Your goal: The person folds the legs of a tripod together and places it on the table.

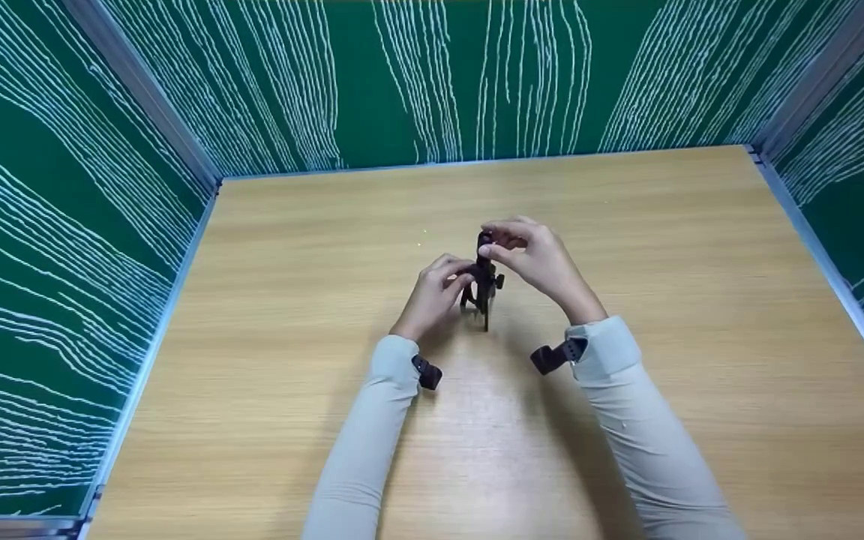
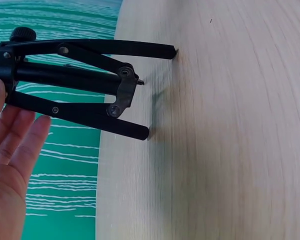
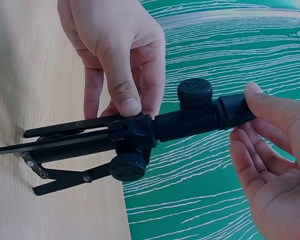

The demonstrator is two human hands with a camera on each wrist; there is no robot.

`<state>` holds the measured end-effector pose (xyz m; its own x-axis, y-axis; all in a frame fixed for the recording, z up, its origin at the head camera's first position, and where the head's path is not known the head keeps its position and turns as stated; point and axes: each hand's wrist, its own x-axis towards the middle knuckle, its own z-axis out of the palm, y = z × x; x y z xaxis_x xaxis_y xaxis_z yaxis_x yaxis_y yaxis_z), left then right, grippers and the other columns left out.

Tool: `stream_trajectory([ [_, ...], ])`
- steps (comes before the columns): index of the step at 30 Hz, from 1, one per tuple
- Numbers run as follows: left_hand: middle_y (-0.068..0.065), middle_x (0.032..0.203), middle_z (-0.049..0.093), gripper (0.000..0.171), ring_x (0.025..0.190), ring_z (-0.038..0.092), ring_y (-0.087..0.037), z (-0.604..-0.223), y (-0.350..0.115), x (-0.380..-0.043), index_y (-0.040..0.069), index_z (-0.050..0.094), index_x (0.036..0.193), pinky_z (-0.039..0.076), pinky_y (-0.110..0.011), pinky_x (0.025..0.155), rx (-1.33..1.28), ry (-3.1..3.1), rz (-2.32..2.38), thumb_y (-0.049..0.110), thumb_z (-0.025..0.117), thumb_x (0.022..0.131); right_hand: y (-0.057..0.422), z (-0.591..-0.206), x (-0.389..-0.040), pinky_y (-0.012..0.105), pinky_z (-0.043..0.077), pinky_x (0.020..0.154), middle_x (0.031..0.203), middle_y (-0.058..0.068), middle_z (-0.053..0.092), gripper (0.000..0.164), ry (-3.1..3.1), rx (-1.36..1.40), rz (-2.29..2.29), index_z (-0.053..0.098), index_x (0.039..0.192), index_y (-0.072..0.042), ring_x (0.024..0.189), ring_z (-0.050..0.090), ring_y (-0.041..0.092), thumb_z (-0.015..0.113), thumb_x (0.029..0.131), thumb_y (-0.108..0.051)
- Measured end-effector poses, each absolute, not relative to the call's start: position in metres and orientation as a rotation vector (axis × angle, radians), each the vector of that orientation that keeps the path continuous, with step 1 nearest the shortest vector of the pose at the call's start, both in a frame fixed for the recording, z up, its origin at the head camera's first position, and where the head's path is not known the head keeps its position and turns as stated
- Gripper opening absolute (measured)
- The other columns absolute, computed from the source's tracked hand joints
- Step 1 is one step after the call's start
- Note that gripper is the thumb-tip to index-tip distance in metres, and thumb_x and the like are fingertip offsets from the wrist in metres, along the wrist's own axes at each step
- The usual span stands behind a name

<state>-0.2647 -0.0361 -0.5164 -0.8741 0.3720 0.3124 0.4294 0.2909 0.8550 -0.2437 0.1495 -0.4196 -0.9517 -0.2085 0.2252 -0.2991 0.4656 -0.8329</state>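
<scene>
Several fingers [image 3: 247, 161] grip tripod [image 3: 132, 131]; table edges [image 1: 552, 160] distant.

No word, brand or number can be read in any of the three views. What comes nearest to a sign is seen in the right wrist view, on the black tripod [image 3: 182, 123]. Its upper knob [image 3: 195, 93] carries on the round face a raised mark, similar to a star with pointed arms. The lower knob [image 3: 128, 167] bears on its face a mark which looks to be of the same kind. The white wavy lines [image 1: 297, 82] on the green walls [image 1: 364, 112] form a pattern without readable letters or figures.
</scene>
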Motion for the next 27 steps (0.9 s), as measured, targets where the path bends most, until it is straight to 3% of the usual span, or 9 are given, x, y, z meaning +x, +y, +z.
stream_trajectory([
  [8,-0.015,0.109,0.064,0.028,0.107,0.063,-0.025,-0.519,-0.037,-0.265,-0.002,0.064,0.118,0.052,-0.019,0.09,-0.758,-2.471,-1.708,0.008,0.06,0.093,0.147,-0.431,-0.239,0.014,0.048,0.078,0.102,0.016,0.065,0.042,-2.48,0.396,1.617,0.061,0.126,-0.001,0.089,0.061,0.019,0.071,0.087,-0.012],
  [19,-0.016,0.106,0.064,0.027,0.105,0.063,-0.026,-0.526,-0.039,-0.265,-0.003,0.065,0.116,0.051,-0.021,0.092,-0.71,-2.494,-1.726,0.008,0.061,0.092,0.148,-0.459,-0.23,0.016,0.05,0.085,0.104,0.016,0.068,0.047,-2.363,0.289,1.728,0.058,0.129,-0.001,0.089,0.06,0.006,0.071,0.087,-0.015],
  [27,-0.017,0.105,0.065,0.024,0.103,0.064,-0.027,-0.532,-0.042,-0.265,-0.005,0.067,0.112,0.052,-0.021,0.091,-0.692,-2.486,-1.748,0.007,0.061,0.091,0.151,-0.482,-0.22,0.016,0.05,0.078,0.098,0.015,0.068,0.034,-2.298,0.085,1.787,0.064,0.107,0.002,0.081,0.061,0.005,0.076,0.082,-0.017],
])
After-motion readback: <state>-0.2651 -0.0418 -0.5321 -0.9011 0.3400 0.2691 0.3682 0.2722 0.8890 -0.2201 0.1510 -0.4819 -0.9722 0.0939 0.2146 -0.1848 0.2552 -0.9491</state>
